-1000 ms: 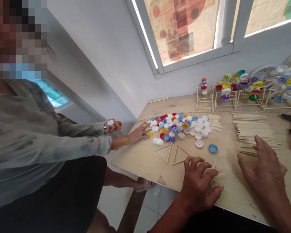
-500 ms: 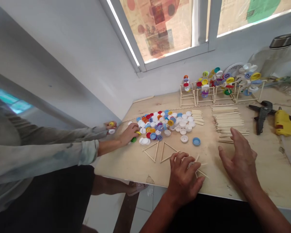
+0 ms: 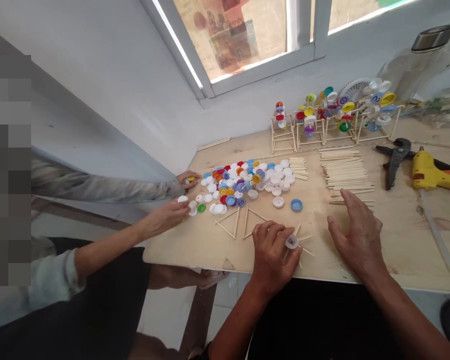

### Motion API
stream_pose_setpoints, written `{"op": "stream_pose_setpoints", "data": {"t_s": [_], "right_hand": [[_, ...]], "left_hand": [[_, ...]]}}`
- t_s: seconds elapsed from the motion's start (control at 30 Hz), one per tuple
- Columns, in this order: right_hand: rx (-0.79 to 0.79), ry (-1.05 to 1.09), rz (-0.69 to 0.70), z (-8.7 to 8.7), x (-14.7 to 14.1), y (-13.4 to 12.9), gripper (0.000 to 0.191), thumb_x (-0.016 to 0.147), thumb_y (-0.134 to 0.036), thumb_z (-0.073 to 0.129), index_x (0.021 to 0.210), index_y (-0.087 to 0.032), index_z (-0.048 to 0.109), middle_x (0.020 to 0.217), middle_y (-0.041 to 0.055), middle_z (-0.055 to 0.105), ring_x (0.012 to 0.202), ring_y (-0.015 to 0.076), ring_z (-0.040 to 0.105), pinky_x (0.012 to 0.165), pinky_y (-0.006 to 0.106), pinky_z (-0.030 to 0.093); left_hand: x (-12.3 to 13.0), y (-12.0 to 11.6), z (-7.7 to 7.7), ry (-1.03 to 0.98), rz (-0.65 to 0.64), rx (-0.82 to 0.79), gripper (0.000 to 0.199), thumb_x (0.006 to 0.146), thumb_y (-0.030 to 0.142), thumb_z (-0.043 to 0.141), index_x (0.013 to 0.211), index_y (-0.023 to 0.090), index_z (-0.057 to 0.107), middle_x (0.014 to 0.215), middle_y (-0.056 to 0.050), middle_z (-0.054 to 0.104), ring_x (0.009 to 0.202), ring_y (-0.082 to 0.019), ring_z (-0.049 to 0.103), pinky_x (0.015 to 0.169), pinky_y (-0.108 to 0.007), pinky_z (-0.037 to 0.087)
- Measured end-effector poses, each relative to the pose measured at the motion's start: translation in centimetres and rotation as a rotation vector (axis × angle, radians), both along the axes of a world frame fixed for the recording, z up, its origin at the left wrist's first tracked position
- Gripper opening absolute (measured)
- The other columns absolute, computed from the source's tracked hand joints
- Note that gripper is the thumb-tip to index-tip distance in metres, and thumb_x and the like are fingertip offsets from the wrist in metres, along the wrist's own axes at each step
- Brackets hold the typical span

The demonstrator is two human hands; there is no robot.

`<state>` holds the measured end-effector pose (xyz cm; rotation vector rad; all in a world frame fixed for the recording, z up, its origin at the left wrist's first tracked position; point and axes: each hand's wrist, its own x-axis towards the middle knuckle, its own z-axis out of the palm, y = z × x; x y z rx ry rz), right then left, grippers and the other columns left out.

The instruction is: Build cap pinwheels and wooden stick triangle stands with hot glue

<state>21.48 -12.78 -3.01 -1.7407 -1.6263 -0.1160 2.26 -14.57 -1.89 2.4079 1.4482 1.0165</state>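
Observation:
My left hand [image 3: 272,255] is closed over a white bottle cap [image 3: 291,242] near the table's front edge. Several thin wooden sticks [image 3: 306,238] spread out around that cap; how they join it is hidden by my fingers. My right hand [image 3: 360,240] hovers over the table to the right, thumb and fingers apart, holding nothing. Just beyond its fingertips lies a pile of cut sticks [image 3: 347,170]. Left of my left hand lie two stick triangles, one open-looking triangle [image 3: 227,222] and a second triangle [image 3: 245,223] partly covered by my hand.
Loose coloured bottle caps [image 3: 243,182] cover the table's left side. A co-worker's hand [image 3: 172,212] holds a white cap there. Stick frames with cap wheels [image 3: 309,120] line the wall. Black pliers-like clamp [image 3: 395,162] and yellow glue gun [image 3: 427,172] lie at right.
The white cap under my left hand has come into view as the fingers shifted. My right hand stays open. The co-worker's near hand has drawn back toward the table's left edge with a white cap.

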Motion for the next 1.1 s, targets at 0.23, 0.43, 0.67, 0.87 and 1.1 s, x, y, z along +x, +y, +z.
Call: {"op": "stream_pose_setpoints", "data": {"t_s": [0.23,0.43,0.67,0.87,1.1], "right_hand": [[0.008,0.005,0.011,-0.1,0.0,0.0,0.055,0.084,-0.03,0.045,0.138,-0.019,0.037,0.131,0.0157,0.053,0.118,0.0307,0.051,0.09,0.046,0.039],[0.016,-0.011,0.012,-0.4,0.2,0.1,0.054,0.084,-0.03,0.045,0.137,-0.019,0.039,0.13,0.0158,0.054,0.116,0.0306,0.053,0.09,0.046,0.04],[0.049,-0.101,0.04,-0.1,0.4,0.4,0.04,0.087,-0.029,0.044,0.125,-0.019,0.05,0.121,0.0117,0.061,0.107,0.0267,0.056,0.087,0.041,0.037],[0.092,-0.17,0.195,0.6,-0.7,1.4,0.028,0.087,-0.026,0.047,0.109,-0.019,0.062,0.108,0.0084,0.068,0.103,0.0245,0.057,0.086,0.039,0.032],[-0.048,-0.281,0.285,1.2,-1.4,3.5,0.023,0.084,-0.023,0.051,0.102,-0.02,0.065,0.098,0.0064,0.07,0.093,0.0236,0.058,0.081,0.039,0.028]], "left_hand": [[0.3,0.0,0.3,-0.004,0.007,-0.029,0.025,0.078,0.02,0.062,0.104,0.02,0.062,0.096,-0.006,0.066,0.097,-0.024,0.053,0.091,-0.043,0.037],[0.2,0.3,0.8,-0.047,0.018,-0.037,0.025,0.079,0.018,0.061,0.104,0.02,0.062,0.097,-0.005,0.066,0.096,-0.023,0.054,0.09,-0.042,0.039],[-1.1,0.9,1.8,-0.054,0.104,-0.004,0.026,0.079,0.018,0.062,0.105,0.02,0.061,0.095,-0.005,0.065,0.096,-0.022,0.055,0.089,-0.04,0.04],[-1.4,2.2,2.5,0.017,0.186,-0.033,0.031,0.077,0.018,0.063,0.107,0.02,0.059,0.095,-0.005,0.066,0.097,-0.024,0.057,0.089,-0.04,0.04],[-3.2,2.8,2.8,0.066,0.242,0.009,0.031,0.08,0.021,0.061,0.111,0.021,0.058,0.094,-0.006,0.067,0.099,-0.025,0.058,0.09,-0.042,0.039]]}}
